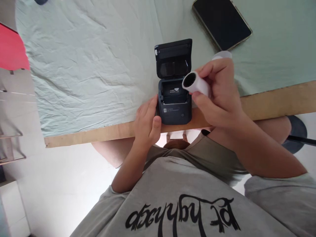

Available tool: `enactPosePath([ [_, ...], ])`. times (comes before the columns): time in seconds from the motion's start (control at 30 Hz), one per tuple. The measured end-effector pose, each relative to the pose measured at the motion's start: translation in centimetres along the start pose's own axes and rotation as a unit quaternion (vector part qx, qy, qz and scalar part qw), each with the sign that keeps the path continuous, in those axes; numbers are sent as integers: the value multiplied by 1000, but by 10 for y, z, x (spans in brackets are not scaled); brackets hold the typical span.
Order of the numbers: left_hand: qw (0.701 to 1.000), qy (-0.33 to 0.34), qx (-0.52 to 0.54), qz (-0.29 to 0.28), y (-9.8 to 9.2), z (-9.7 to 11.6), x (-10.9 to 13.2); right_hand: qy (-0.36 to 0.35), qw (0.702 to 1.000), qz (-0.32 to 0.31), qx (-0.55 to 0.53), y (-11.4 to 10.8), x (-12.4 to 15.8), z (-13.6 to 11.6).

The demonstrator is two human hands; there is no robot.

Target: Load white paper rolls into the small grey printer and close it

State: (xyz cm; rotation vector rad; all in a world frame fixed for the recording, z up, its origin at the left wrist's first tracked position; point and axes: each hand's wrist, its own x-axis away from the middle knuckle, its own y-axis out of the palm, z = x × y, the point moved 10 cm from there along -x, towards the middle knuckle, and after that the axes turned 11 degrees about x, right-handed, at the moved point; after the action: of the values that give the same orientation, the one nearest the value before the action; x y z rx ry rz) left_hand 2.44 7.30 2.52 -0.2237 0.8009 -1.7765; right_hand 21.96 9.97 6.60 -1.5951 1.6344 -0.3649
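Observation:
A small dark label printer [175,113] stands near the table's front edge, its lid [174,59] raised and its paper compartment in view. My left hand [148,121] rests against the printer's left side, fingers stretched out and thumb apart. Just right of the compartment, my right hand [219,93] grips a white paper roll [201,86] between thumb and fingers. The roll's hollow end faces the printer. Behind my right hand, a pale, translucent piece [223,54] sticks out; whether it belongs to the roll I cannot tell.
A dark phone or tablet in a clear case [222,23] lies at the back right. Pale green cloth [98,65] covers the table, with a bare wooden edge [93,135] in front. Something red [12,47] is at far left, above wire racks [11,144].

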Motion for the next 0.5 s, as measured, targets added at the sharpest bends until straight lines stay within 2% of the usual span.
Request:
enactPosePath([
  [0.1,1000,4,-11,-10,1,1,-1,-49,999,-5,-5,0,-3,-14],
  [0.2,999,2,-32,-11,2,2,-3,-50,998,-32,35,10,-6,-16],
  [0.3,999,9,-41,-3,2,4,-4,-61,996,-33,55,16,-9,-18],
  [0.4,999,12,-44,-1,3,5,-4,-46,993,-30,102,17,-15,-13],
  [0.5,999,2,-44,-6,4,3,-4,-24,989,-53,138,20,-21,-8],
])
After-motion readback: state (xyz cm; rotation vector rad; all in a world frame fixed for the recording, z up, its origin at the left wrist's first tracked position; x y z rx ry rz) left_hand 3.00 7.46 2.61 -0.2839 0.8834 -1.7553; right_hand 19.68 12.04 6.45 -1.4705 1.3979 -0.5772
